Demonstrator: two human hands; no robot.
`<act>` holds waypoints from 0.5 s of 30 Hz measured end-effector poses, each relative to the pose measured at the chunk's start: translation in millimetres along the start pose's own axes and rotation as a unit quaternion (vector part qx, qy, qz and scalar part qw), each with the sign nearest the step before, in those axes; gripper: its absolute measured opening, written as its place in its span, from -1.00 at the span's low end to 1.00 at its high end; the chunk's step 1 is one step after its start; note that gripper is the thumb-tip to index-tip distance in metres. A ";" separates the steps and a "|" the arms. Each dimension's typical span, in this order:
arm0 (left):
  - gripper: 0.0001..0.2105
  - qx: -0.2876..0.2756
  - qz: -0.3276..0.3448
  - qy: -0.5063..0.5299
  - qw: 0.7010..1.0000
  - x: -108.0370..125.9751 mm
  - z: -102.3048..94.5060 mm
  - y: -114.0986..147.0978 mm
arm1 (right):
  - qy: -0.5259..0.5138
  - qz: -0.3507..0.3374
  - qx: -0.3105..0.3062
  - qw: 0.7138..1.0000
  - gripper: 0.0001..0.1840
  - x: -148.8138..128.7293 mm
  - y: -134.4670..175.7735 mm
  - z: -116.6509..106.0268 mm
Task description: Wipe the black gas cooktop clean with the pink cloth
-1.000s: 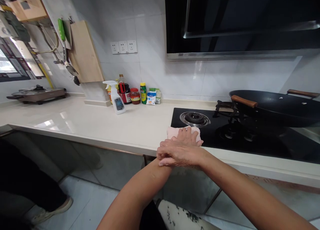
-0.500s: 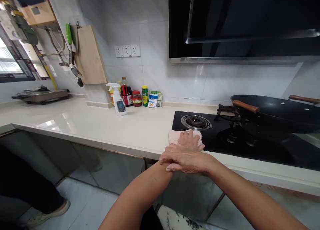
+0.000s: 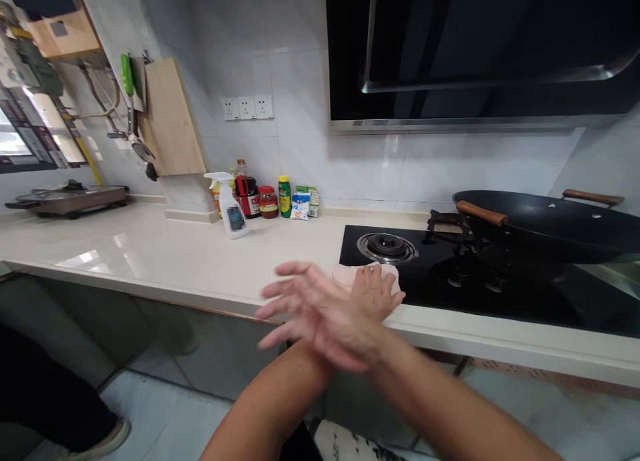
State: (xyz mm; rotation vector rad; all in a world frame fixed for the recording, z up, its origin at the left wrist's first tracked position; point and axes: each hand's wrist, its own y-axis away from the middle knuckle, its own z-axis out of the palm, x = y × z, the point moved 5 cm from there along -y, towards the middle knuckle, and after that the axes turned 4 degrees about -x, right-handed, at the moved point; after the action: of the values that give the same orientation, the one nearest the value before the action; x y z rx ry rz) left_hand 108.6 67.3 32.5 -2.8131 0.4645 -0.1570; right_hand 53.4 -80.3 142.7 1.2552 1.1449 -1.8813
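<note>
One grip has loosened, the right hand (image 3: 325,314) splayed; the left hand (image 3: 375,293) stays flat on the cloth (image 3: 344,274).

The cloth (image 3: 345,275) is pale pink, the gas hob (image 3: 423,289) black, the table (image 3: 285,249) cream, the near fabric (image 3: 333,439) black-patterned white.
</note>
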 end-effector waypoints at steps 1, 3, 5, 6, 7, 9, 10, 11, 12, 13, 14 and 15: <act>-0.49 0.010 0.010 -0.008 1.000 0.3 -1.7 2.0 | -0.168 0.025 -0.029 0.985 -0.38 15.8 -6.9 20.6; -0.49 0.036 0.029 -0.036 0.998 0.9 -4.1 3.9 | -0.352 0.119 0.000 0.928 -0.38 55.5 -17.2 47.6; -0.51 0.058 0.035 -0.068 0.995 0.7 -4.8 3.5 | -0.422 0.185 0.121 0.879 -0.46 91.5 -20.4 47.6; -0.51 0.065 0.035 -0.079 0.994 0.3 -4.6 3.0 | -0.439 0.194 0.179 0.859 -0.51 103.1 -19.5 39.8; -0.51 0.067 0.035 -0.085 0.993 -0.1 -4.4 2.6 | -0.448 0.190 0.228 0.843 -0.54 110.0 -17.2 28.7; -0.49 0.066 0.036 -0.088 0.993 0.0 -4.9 2.4 | -0.454 0.163 0.288 0.827 -0.59 111.6 -10.2 2.7; -0.47 0.064 0.038 -0.087 0.993 0.6 -6.1 2.8 | -0.452 0.152 0.305 0.825 -0.61 108.8 -6.0 -9.7; -0.46 0.061 0.039 -0.084 0.994 1.6 -7.9 3.3 | -0.449 0.144 0.315 0.824 -0.61 105.1 -2.0 -20.9; -0.46 0.057 0.039 -0.079 0.994 3.0 -9.9 3.7 | -0.445 0.136 0.324 0.824 -0.62 101.2 1.7 -31.4; -0.47 0.048 0.036 -0.072 0.996 4.5 -12.0 4.0 | -0.440 0.123 0.334 0.824 -0.64 97.3 5.3 -41.8; -0.49 0.033 0.027 -0.060 0.997 5.5 -13.5 3.9 | -0.432 0.108 0.344 0.827 -0.65 93.9 8.9 -52.3; -0.51 0.013 0.015 -0.045 0.999 6.3 -14.6 3.8 | -0.418 0.087 0.354 0.832 -0.66 90.6 13.1 -63.8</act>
State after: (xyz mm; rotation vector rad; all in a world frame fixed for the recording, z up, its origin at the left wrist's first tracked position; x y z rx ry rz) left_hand 111.2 58.0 45.7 -2.7718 0.4793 -0.0303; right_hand 56.5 -30.6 42.8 0.6318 -0.1529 -2.3968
